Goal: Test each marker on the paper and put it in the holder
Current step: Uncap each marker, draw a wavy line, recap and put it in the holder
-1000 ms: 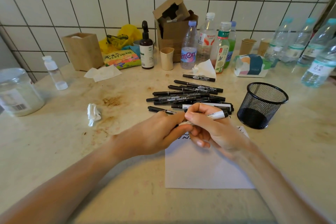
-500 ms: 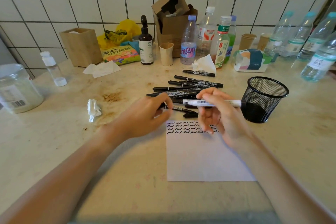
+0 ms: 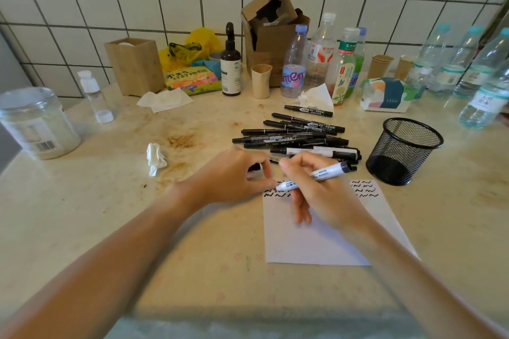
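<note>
1. Right hand (image 3: 316, 190) gripped a white marker (image 3: 316, 175) over the far edge of the paper (image 3: 316, 239); I judged it to be about to write.
2. Left hand (image 3: 234, 176) sat just beside it at the paper's far left corner, fingers curled round something small and dark, perhaps the cap, though I could not tell.
3. That marker's long axis ran from low left, by the left fingertips, up to its dark end at the right, pointing toward the mesh holder (image 3: 405, 151).
4. I saw the holder standing empty just off the paper's far right corner, nearer the right hand, so I judged the drop to be that hand's job.
5. Squiggles (image 3: 363, 190) already marked the paper's far edge.
6. Untested black markers (image 3: 292, 135) lay heaped on the worktop beyond both hands.
</note>
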